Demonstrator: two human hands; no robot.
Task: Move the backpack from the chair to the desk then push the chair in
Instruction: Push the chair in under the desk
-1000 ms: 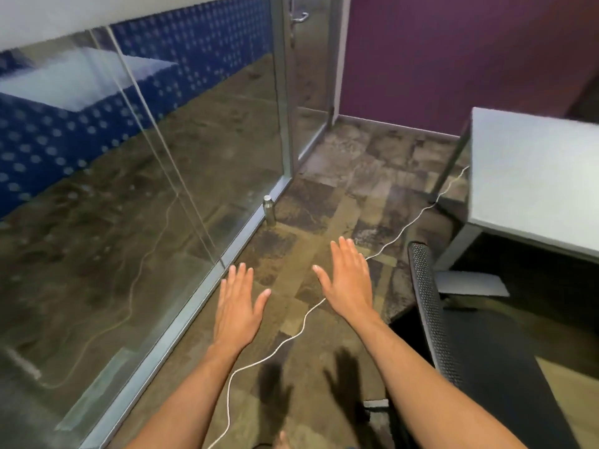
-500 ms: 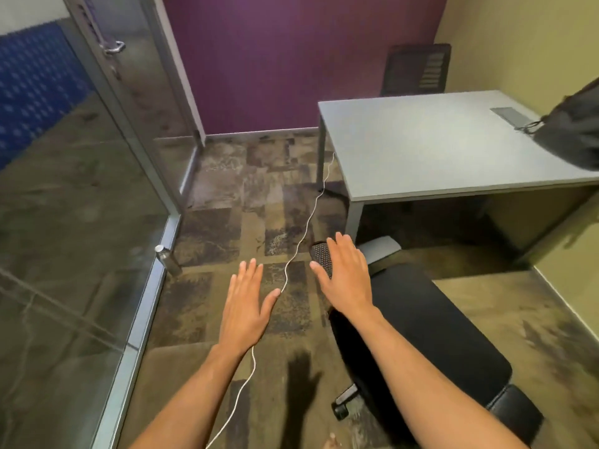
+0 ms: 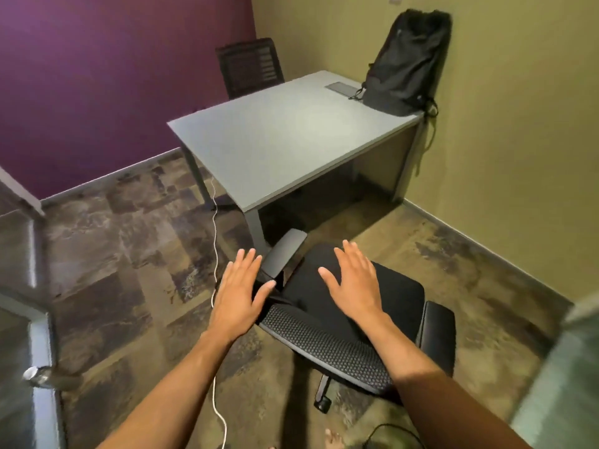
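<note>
Since view swung round, backpack (image 3: 405,63) shows on desk (image 3: 275,137); our hands (image 3: 238,296) (image 3: 355,283) flat, empty above chair (image 3: 343,319); push remains.

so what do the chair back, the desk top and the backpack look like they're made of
Chair back: black mesh, apparently woven synthetic in a plastic frame; the hole pattern shows.
Desk top: smooth matte grey, probably laminate board; flat with a thin straight edge.
Backpack: dark soft fabric, likely nylon or polyester; it creases and slumps against the wall.
</note>
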